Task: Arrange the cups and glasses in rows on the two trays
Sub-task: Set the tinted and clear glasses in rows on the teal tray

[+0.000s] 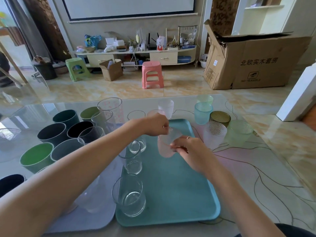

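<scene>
A teal tray (174,194) lies on the table before me, with three clear glasses (129,197) in a column along its left side. Over the tray's far half, both hands hold a frosted pink cup (165,147) tilted on its side. My left hand (156,124) pinches its textured upper end. My right hand (186,147) grips its lower side. A grey tray (95,218) lies left of the teal one, partly hidden under my left arm. Dark, grey and green cups (51,133) stand at the left.
Textured tinted glasses (202,112) stand right of the teal tray, among them blue, amber, frosted and green ones. More clear and frosted glasses (110,108) stand beyond the trays. The table's right edge (266,139) runs close by. Stools and a cardboard box sit on the floor.
</scene>
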{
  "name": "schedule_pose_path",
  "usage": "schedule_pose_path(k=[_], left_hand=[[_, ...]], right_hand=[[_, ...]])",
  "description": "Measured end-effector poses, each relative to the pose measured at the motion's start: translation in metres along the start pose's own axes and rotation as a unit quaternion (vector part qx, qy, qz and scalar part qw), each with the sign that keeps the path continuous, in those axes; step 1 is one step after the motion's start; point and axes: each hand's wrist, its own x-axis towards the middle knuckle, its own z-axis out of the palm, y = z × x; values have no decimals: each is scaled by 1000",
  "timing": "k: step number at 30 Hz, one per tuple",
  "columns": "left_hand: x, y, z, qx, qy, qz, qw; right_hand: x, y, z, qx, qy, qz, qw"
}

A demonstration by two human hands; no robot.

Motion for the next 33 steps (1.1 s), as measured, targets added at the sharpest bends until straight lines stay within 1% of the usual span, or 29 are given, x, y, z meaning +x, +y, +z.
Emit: schedule_pose_path(k=[3,6,8,10,12,13,15,17,20,23,26,29,32,33], left_hand=[[1,-15,2,-14,40,-59,997],[4,-37,12,-18,46,-113,992],[7,-43,19,-11,36,-120,992],[9,-42,23,-8,50,-122,991],[11,-42,25,2,71,-124,990],[12,-43,26,9,77,-125,989],[11,-43,28,21,77,-127,989],[9,-43,29,29,75,-129,988],[7,-42,28,46,76,-126,988],[6,-41,27,65,75,-124,987],[3,-39,24,61,81,-130,986],[-4,-38,12,49,104,-139,984],[-11,-37,-2,54,147,-123,980],[-14,-37,-5,34,164,-104,980]], right_hand=[[1,-2,-4,34,-3,1,999],[3,1,-16,47,48,-5,998],[4,8,-29,23,95,21,995],[3,17,-44,-20,145,55,988],[0,29,-59,-65,173,101,978],[-2,36,-64,-92,168,130,973],[-7,46,-68,-138,129,178,966],[-8,52,-63,-138,89,197,967],[-4,57,-55,-124,56,207,969],[-2,64,-48,-137,56,214,966],[0,72,-41,-140,79,217,963],[2,74,-42,-119,125,209,962],[5,61,-48,-83,168,152,970],[6,52,-49,-65,169,124,976]])
